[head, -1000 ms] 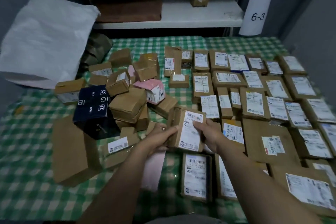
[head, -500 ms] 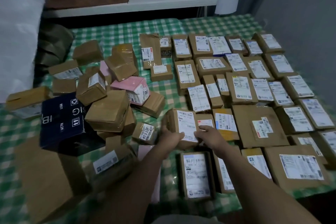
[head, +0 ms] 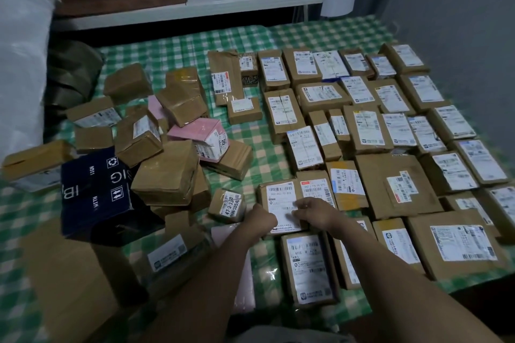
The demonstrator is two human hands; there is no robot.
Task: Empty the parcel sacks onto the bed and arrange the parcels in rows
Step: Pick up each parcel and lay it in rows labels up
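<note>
1. The left hand (head: 260, 220) grips the near left corner of a labelled parcel (head: 280, 198). The right hand (head: 315, 211) lies on its label with fingers bent; whether it pinches or only presses cannot be told.
2. A second ago this parcel was held up, tilted between both hands. It has now come down label-up on the bed (head: 172, 44), touching the red-tagged parcel (head: 315, 189) at its 3 o'clock.
3. That makes it the left end of a row. The arranged rows (head: 390, 125) spread from 12 to 3 o'clock of the hands.
4. This placing looks all but done, with only the release left.
5. The loose heap (head: 167, 172) at 10 o'clock is unsorted, including the dark blue box (head: 94, 192) and the pink box (head: 200, 133), so much work remains.
6. A small parcel (head: 227, 205) just beside the left hand at 9 o'clock seems the handiest next pick.
7. A white sack (head: 19, 64) slumps far out at 10 o'clock, its contents hidden.
</note>
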